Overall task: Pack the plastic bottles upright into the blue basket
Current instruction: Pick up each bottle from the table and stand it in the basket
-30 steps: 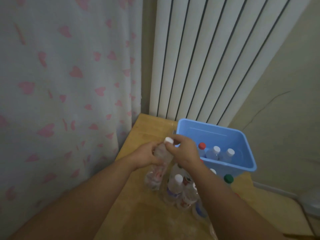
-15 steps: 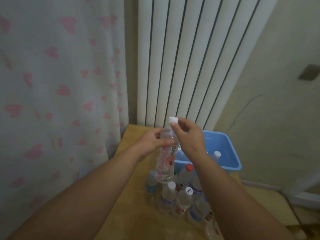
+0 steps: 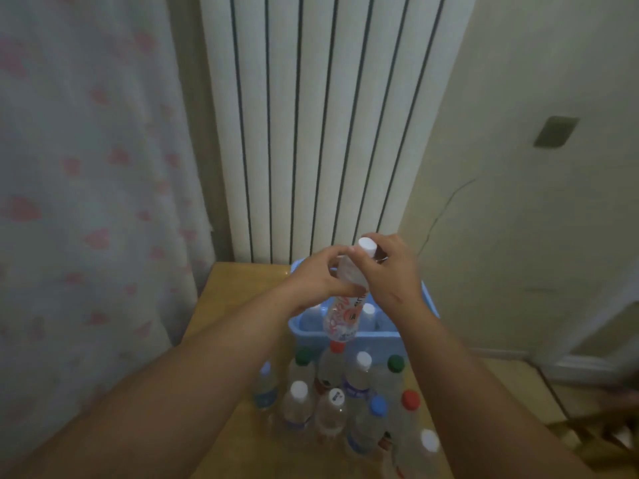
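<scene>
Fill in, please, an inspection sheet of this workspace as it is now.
surface: wooden table, bottles standing on its near part.
job's things: blue basket at the far end, white-capped bottle inside; held bottle raised at its near side, cap up; upright bottles grouped before it.
clutter: nothing seen.
hands: left hand and right hand both grip the held bottle, right nearer the cap.
cables: thin dark line on the wall, crack or wire, cannot tell.
surroundings: heart-patterned curtain left, white radiator behind.
</scene>
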